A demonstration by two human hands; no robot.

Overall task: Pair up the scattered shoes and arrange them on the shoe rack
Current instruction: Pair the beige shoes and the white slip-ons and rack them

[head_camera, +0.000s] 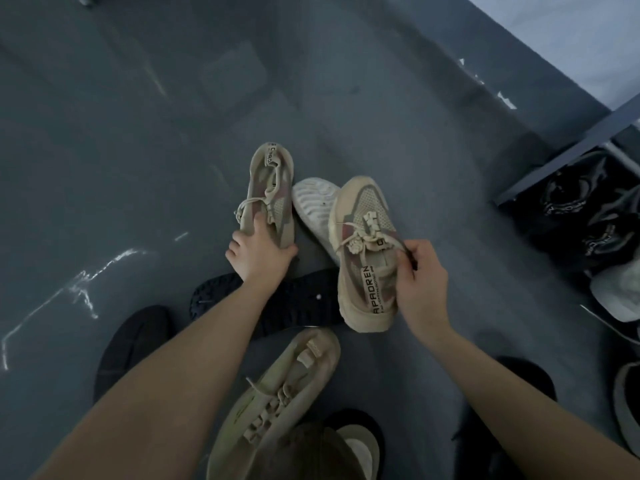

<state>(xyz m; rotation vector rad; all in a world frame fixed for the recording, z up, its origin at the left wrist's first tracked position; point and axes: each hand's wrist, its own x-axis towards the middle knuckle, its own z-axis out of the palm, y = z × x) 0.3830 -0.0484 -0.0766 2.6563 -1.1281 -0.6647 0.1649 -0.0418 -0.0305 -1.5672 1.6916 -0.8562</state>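
Observation:
Two matching beige sneakers with pink patches are at the centre. My left hand (258, 256) grips the toe end of the left beige sneaker (272, 192), whose heel points away from me. My right hand (420, 282) pinches the collar of the right beige sneaker (363, 251), toe pointing away, lifted over the other shoes. The shoe rack (568, 150) stands at the right edge with black shoes (588, 209) on its shelf.
A white sole-up shoe (313, 202) lies between the beige pair. A black sole-up shoe (298, 303) lies under my arms, another black shoe (128, 344) to the left. An olive-beige sneaker (277, 400) lies close to me. A white shoe (620, 292) and a grey one (628, 407) sit at right.

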